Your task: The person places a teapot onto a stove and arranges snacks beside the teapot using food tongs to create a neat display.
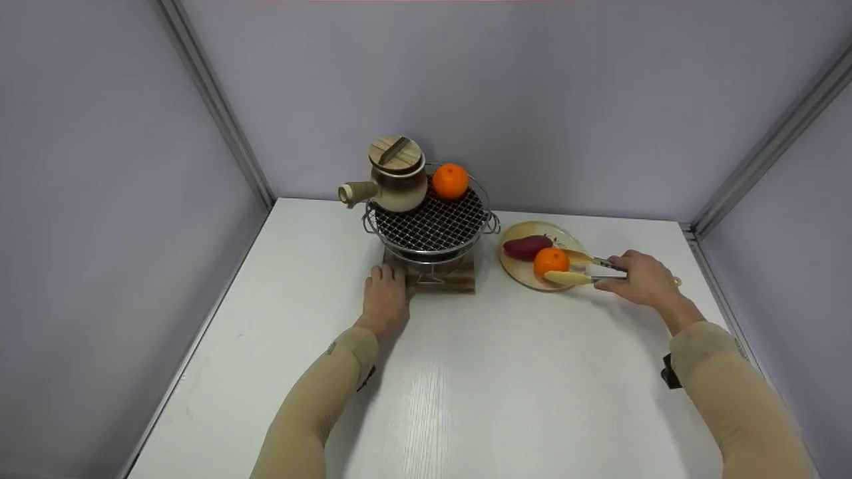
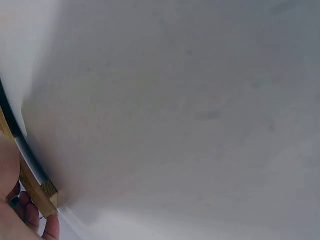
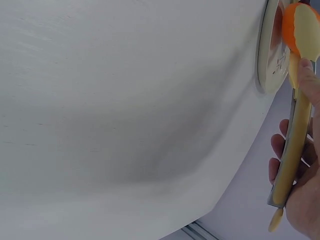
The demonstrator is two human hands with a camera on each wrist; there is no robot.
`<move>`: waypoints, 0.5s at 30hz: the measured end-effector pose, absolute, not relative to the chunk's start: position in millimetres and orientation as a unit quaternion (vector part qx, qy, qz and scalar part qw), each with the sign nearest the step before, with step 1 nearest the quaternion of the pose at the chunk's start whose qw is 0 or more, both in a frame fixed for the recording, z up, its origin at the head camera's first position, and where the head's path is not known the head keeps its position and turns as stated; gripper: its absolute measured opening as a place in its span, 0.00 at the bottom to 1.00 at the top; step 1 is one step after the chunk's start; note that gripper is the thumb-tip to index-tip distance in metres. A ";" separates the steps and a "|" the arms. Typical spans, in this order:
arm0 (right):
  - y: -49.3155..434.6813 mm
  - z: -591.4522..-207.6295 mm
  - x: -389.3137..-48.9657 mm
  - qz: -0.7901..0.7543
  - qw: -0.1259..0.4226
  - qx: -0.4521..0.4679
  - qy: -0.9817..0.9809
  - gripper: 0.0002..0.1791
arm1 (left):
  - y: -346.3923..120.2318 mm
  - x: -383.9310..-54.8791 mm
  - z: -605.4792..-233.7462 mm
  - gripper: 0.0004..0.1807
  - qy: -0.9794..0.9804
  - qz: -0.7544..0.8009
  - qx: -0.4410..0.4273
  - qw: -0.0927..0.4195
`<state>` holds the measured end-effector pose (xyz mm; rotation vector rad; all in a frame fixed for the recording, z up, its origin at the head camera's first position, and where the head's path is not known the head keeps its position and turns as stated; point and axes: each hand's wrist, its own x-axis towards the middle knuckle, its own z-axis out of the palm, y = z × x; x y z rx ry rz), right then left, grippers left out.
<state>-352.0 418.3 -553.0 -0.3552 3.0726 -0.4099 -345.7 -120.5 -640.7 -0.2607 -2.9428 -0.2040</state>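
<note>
At the front left corner of a wooden base [image 1: 452,285] under a round wire grill [image 1: 436,229], my left hand [image 1: 385,296] grips the wood. The left wrist view shows fingers curled about the end of that base [image 2: 37,194]. My right hand [image 1: 644,278] holds yellow-tipped tongs [image 1: 574,278] around the handles. Their tips lie on either side of an orange [image 1: 552,260] on a cream plate [image 1: 514,274]. Up close in the right wrist view, one tip overlaps the orange [image 3: 288,29]. Beside it on the plate lies a dark red sweet potato [image 1: 526,247].
A clay pot [image 1: 403,189] with a wooden lid [image 1: 394,153] stands on the grill's left side, its handle [image 1: 359,191] jutting left. Another orange [image 1: 450,181] sits at the grill's back right. Grey panel walls [image 1: 532,100] enclose the white table [image 1: 452,399].
</note>
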 end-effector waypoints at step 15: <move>411.1 -536.7 -353.3 -0.142 -0.010 -0.117 0.983 0.40 | -119.3 -342.5 -634.3 0.31 -0.993 -0.050 -0.086 0.061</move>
